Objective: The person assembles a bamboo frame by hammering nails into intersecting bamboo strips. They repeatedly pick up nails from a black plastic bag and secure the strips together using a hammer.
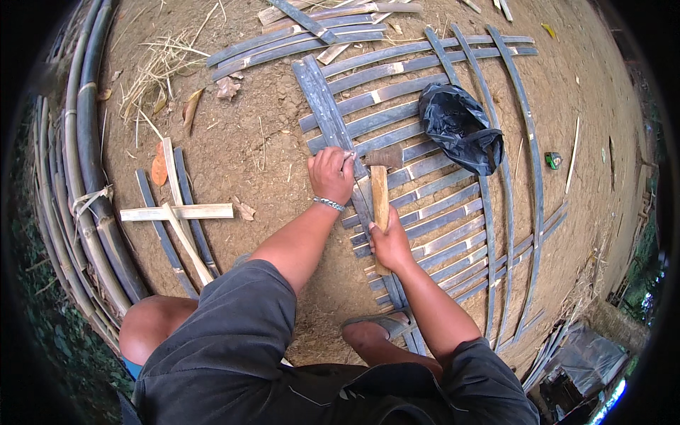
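A lattice of grey split-bamboo slats [439, 205] lies flat on bare earth in front of me. My right hand [388, 241] grips the wooden handle of a hammer [380, 191], whose dark head rests over the slats near my left hand. My left hand [330, 174] presses down on a doubled upright slat [326, 106], fingers pinched at its edge; whether a nail sits between them is too small to tell. A metal bracelet circles my left wrist. I squat over the work, one sandalled foot [375, 327] on the lattice's lower edge.
A crumpled black plastic bag [460, 127] lies on the lattice's upper right. Loose slats and pale wood pieces [177, 212] lie crossed at left. Long bamboo poles [85, 184] curve along the left edge. More slats [304, 35] are stacked at top. A small green object [553, 160] sits at right.
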Motion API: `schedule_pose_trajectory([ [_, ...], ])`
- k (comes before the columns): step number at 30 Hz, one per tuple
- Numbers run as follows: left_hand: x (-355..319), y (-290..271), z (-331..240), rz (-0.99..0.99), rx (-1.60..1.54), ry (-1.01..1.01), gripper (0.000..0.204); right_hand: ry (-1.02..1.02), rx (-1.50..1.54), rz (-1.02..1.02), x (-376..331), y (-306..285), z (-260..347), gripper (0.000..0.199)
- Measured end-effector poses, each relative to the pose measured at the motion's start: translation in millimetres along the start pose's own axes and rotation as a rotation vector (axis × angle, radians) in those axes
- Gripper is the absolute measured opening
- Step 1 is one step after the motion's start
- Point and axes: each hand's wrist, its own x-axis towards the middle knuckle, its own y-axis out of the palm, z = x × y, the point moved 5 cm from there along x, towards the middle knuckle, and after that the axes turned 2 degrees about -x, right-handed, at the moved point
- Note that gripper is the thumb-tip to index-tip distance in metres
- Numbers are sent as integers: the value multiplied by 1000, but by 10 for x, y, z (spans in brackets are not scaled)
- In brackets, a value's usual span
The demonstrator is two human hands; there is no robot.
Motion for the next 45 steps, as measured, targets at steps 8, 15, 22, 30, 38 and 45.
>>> schedule_pose_trajectory([
  [8, -3, 1, 11, -13, -25, 5, 10, -93, -82, -12, 52, 11, -140, 54],
  [15, -1, 35, 21, -9, -27, 6, 11, -91, -77, -37, 15, -27, -90, 55],
  [22, -7, 27, 30, -19, -49, -14, 11, -303, -304, -193, -176, -125, 464, 53],
  [30, -1, 19, 20, -17, -63, -19, 12, -312, -410, -171, -152, -141, 590, 53],
  [38, -1, 8, 28, 14, -49, -23, 15, -296, -541, -137, -93, -206, 709, 53],
  [45, 11, 13, 20, 6, -72, -16, 13, -369, -565, -153, -114, -218, 631, 57],
])
